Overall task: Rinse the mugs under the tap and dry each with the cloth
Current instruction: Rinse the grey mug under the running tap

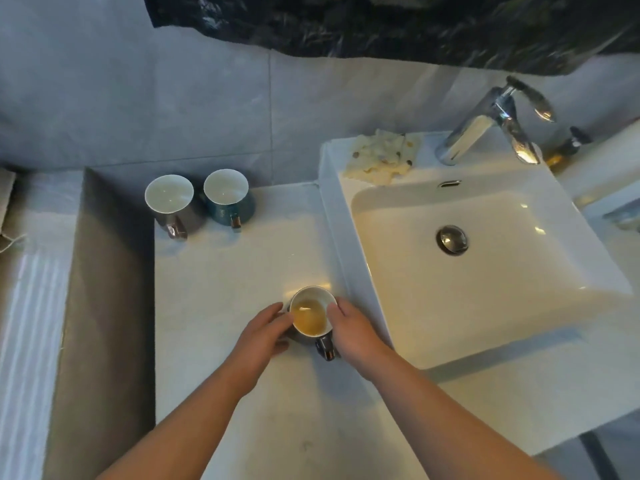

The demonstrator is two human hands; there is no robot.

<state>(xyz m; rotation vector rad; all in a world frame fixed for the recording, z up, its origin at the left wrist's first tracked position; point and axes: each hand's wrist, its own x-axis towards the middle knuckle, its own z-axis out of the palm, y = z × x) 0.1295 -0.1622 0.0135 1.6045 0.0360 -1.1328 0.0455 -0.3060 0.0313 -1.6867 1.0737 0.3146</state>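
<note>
While our left hand (266, 328) and right hand (354, 329) grasp the near mug (310, 315) from either side, it stands upright on the counter (225, 271) just left of the sink (485, 292), brownish liquid inside. Grey mug (169, 199) and teal mug (227, 192) stand farther left of the sink, at the wall. Cloth (382, 155) lies on the sink's back rim; tap (485, 129) rises there too.

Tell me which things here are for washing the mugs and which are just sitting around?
For the job: mug of brownish liquid, held by the left hand and right hand; grey mug; teal mug; tap; sink; patterned cloth.

Just lying about: dark pump bottle behind the tap.
</note>
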